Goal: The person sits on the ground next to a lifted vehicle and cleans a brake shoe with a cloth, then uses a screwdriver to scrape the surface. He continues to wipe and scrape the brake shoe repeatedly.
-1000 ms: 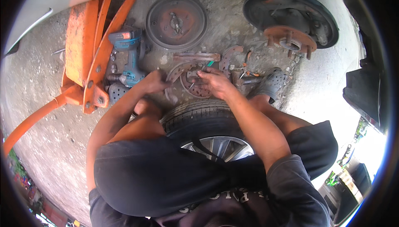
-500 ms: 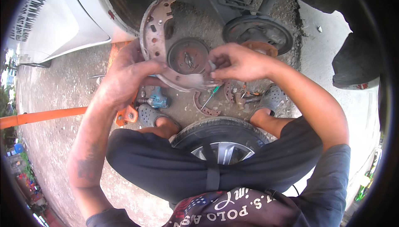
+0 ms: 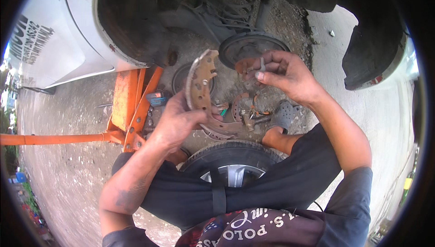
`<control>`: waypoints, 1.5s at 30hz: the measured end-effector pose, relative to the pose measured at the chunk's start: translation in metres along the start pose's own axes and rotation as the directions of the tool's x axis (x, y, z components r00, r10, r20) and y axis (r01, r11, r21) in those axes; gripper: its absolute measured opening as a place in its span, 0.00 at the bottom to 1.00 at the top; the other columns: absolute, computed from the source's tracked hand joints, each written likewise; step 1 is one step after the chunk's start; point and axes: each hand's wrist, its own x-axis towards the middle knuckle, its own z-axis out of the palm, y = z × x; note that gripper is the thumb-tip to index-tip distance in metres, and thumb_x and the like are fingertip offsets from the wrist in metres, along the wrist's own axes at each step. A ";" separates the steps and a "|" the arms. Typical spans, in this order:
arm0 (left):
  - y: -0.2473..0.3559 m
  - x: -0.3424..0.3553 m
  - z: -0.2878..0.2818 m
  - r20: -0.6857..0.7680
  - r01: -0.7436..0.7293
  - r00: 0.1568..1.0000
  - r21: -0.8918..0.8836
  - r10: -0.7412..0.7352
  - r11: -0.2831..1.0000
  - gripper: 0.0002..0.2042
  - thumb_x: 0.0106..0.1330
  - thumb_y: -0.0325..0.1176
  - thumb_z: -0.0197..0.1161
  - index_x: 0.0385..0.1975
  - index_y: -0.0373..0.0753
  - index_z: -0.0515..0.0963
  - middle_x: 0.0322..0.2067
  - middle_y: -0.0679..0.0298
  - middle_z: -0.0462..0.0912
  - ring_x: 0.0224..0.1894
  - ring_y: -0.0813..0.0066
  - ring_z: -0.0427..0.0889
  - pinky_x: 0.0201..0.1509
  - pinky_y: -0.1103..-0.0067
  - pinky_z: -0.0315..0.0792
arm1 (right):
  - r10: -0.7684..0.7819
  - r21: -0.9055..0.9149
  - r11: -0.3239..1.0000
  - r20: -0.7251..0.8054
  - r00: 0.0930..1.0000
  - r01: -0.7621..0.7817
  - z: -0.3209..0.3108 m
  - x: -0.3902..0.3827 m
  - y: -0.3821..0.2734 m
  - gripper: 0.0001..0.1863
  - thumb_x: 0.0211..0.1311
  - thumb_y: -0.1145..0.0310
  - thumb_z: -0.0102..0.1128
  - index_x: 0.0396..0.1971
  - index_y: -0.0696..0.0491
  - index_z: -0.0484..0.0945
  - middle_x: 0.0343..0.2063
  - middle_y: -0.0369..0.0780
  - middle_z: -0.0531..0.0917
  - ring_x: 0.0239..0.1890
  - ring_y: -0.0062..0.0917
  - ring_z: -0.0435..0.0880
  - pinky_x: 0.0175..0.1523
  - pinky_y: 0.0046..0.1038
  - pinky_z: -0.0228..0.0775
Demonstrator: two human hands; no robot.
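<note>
My left hand (image 3: 174,122) is closed around a curved, rust-brown brake shoe (image 3: 198,81), tilted upright, its lower end swinging toward the right. Raised to the right of it, my right hand (image 3: 292,77) pinches a small grey metal piece (image 3: 262,64) between thumb and fingers; its exact kind is unclear. Just beyond that hand is the round dark brake backing plate (image 3: 231,50) with a rusty hub (image 3: 244,64). On the ground behind the brake shoe lies a brake drum (image 3: 180,78), partly hidden.
An orange floor jack (image 3: 124,104) stands at the left, its long handle (image 3: 59,139) reaching left. A wheel (image 3: 235,177) lies between my legs. Another brake shoe (image 3: 235,109) and a hammer (image 3: 249,122) are on the ground. A coil spring (image 3: 242,2) shows under the car.
My left hand has moved right and tipped the brake shoe more edge-on. My right hand has come away from the shoe's end, up and right, with the small metal piece.
</note>
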 end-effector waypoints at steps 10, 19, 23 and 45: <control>-0.001 0.007 0.013 -0.012 0.057 0.998 0.034 -0.057 0.998 0.26 0.58 0.19 0.56 0.60 0.27 0.65 0.45 0.49 0.84 0.44 0.59 0.88 0.46 0.70 0.85 | 0.109 0.036 0.993 0.086 0.990 -0.112 -0.003 0.004 -0.003 0.16 0.61 0.76 0.68 0.47 0.62 0.76 0.42 0.44 0.85 0.46 0.26 0.86 0.49 0.27 0.81; 0.006 0.012 -0.002 -0.192 -0.026 0.979 0.184 0.062 0.983 0.25 0.61 0.22 0.56 0.60 0.27 0.66 0.47 0.51 0.82 0.45 0.63 0.87 0.44 0.71 0.85 | 0.012 -0.493 0.838 0.442 0.897 0.231 -0.007 0.008 0.026 0.15 0.52 0.76 0.61 0.42 0.59 0.83 0.38 0.43 0.85 0.44 0.32 0.84 0.51 0.33 0.77; 0.010 0.011 -0.003 -0.203 -0.027 0.978 0.137 0.055 0.990 0.25 0.59 0.21 0.55 0.60 0.28 0.67 0.47 0.51 0.81 0.46 0.61 0.86 0.52 0.67 0.82 | 0.110 -0.549 0.797 0.542 0.833 0.252 -0.008 0.011 0.035 0.15 0.51 0.72 0.59 0.39 0.60 0.84 0.34 0.48 0.86 0.40 0.38 0.85 0.46 0.36 0.75; 0.011 0.012 -0.007 -0.214 -0.114 0.961 0.259 0.172 0.959 0.23 0.61 0.21 0.54 0.58 0.27 0.67 0.45 0.52 0.83 0.47 0.62 0.87 0.53 0.68 0.82 | 0.427 -0.704 0.709 0.478 0.768 0.044 -0.004 0.016 0.066 0.10 0.56 0.70 0.52 0.27 0.61 0.79 0.29 0.50 0.81 0.40 0.44 0.82 0.47 0.41 0.72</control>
